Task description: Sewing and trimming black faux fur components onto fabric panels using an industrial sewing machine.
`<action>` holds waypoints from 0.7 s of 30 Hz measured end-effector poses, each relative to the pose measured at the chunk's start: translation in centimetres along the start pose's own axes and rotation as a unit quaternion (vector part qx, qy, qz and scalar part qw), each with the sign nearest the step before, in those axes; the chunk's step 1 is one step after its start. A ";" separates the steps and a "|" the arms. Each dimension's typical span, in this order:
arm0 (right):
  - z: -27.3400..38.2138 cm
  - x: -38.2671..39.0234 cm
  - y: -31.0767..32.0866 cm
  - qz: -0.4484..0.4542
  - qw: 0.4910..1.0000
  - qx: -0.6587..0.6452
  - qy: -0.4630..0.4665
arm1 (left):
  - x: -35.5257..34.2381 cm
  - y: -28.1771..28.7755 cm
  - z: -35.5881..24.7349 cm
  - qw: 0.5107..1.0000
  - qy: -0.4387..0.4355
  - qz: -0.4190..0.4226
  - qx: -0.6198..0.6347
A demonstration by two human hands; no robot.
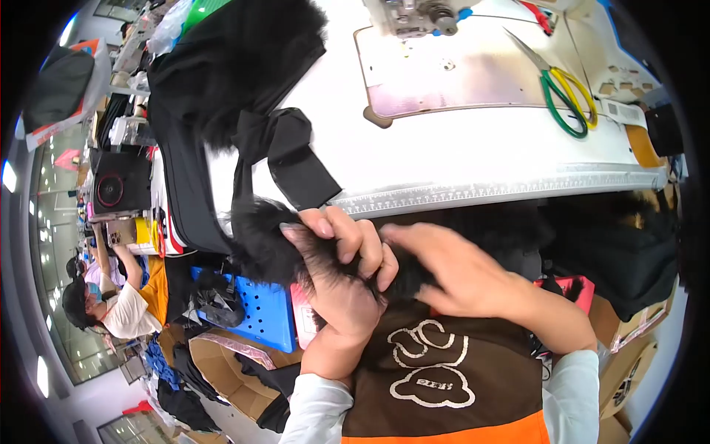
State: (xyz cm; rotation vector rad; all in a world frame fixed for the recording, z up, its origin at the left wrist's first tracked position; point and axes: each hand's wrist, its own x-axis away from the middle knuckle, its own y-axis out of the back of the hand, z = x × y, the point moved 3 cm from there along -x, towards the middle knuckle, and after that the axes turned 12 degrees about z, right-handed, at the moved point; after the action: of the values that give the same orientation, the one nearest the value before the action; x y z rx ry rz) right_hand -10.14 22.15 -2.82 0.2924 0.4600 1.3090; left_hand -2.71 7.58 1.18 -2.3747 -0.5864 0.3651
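My left hand (344,266) is closed on a black furry fabric piece (262,240), thumb toward the table and fingers curled over. Dark fur hangs to the left of this hand. Close by on the right is my right hand (462,270), fingers stretched out and thumb apart, slightly smeared by motion. More black fur shows between the two hands, and whether the right fingers touch it I cannot tell. A black fabric strip (299,159) lies folded on the white table (414,152) just beyond my left hand, beside a black garment (222,81) with a furry edge.
Scissors with green and yellow handles (568,100) lie at the far right, near a sewing machine (421,18). A ruler strip (503,194) runs along the table's front edge. Left are a blue crate (266,314), a cardboard box (229,374) and another person (122,307). Black fabric (614,259) lies right.
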 end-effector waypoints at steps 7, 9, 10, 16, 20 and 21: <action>-0.3 1.8 0.0 -0.026 0.994 -0.110 0.005 | -1.2 2.7 -2.5 0.989 -0.067 -0.103 -0.084; -1.0 2.8 1.3 -0.023 0.991 -0.134 -0.011 | -1.3 4.2 -2.3 0.992 -0.083 -0.083 -0.043; -1.3 3.3 1.8 -0.020 0.987 -0.159 -0.021 | -1.1 4.6 -2.3 0.989 -0.082 -0.111 -0.061; -2.1 5.4 3.7 -0.062 0.961 -0.248 -0.109 | -0.7 6.6 -1.9 0.990 -0.095 -0.108 -0.013; -1.6 6.0 5.0 -0.075 0.908 -0.336 -0.238 | 0.0 8.0 -2.0 0.989 -0.106 -0.107 -0.013; -2.0 6.5 4.7 -0.083 0.914 -0.336 -0.213 | 0.2 8.1 -1.9 0.990 -0.090 -0.111 -0.014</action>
State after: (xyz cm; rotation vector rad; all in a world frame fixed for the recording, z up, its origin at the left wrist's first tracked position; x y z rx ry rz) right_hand -13.95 29.44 -3.48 -0.0461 -0.3388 1.1189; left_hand 0.74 1.11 -2.74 -2.2875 -0.9350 0.4762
